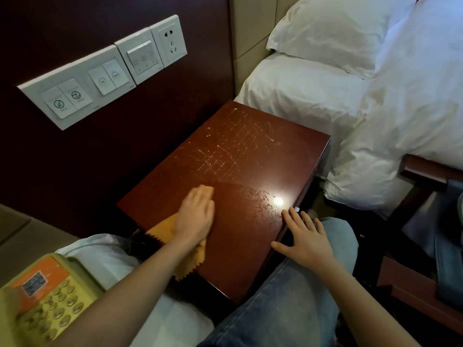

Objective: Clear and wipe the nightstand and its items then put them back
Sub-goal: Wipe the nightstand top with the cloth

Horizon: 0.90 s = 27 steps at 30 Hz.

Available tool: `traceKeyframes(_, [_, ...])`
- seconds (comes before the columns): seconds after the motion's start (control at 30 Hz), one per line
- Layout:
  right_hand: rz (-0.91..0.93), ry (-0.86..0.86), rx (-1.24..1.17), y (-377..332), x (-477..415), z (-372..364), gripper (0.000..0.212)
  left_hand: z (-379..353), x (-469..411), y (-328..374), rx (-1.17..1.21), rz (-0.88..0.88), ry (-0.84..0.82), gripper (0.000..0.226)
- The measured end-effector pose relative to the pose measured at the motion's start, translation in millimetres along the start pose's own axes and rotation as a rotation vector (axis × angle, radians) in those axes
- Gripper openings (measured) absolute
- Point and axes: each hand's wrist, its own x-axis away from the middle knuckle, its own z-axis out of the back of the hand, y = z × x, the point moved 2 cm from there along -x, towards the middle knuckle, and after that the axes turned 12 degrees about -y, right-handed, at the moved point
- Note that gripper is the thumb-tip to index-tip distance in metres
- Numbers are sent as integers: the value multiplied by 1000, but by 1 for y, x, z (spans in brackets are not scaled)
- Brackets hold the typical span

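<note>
I am in the wiping step. The tabletop (250,156) stands bare between the dark wall and the bed (375,108). My left hand (194,216) presses the cloth (190,264) flat near the left edge. That hand is blurred, so I can only say the fingers look straight rather than curled. My right hand (304,240) lies spread and holds nothing, fingertips on the front right edge, well apart from the left. The phone (50,294) is off the tabletop, on white bedding at my lower left. The near half shows a smeared sheen, while the scratched far half looks dry. So the next move calls for pushing the cloth toward the wall while keeping it flat, before the phone goes back.
</note>
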Motion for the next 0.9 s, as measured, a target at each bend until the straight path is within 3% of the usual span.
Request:
traceKeyframes(0.1, [10,-22,2,-2,-4,1,91,6,-9,-4,22,208,41,52])
traceKeyframes(0.17, [14,-11,10,-5,-5,2,92,3,-13,27,29,208,48,54])
traceKeyframes(0.33, [-39,26,-25,-8,-5,2,96,-14,-1,114,-30,-289,-87,54])
traceKeyframes(0.43, [-68,25,-18,-7,-5,2,96,-15,8,98,-96,-432,-146,50])
traceKeyframes(0.5, [-74,10,-10,-5,-5,2,97,-10,3,59,-88,-307,-74,49])
traceKeyframes(0.6, [-78,-9,-16,-4,-5,1,98,4,-7,-5,-22,65,39,50])
traceKeyframes(0.73, [-83,1,-24,-3,-7,0,100,6,-13,4,54,281,72,54])
traceKeyframes(0.8, [-84,5,-29,-3,-8,0,101,1,-15,42,52,202,58,54])
traceKeyframes(0.9, [-90,29,-25,-4,-8,1,103,-14,-7,105,-8,-136,-25,52])
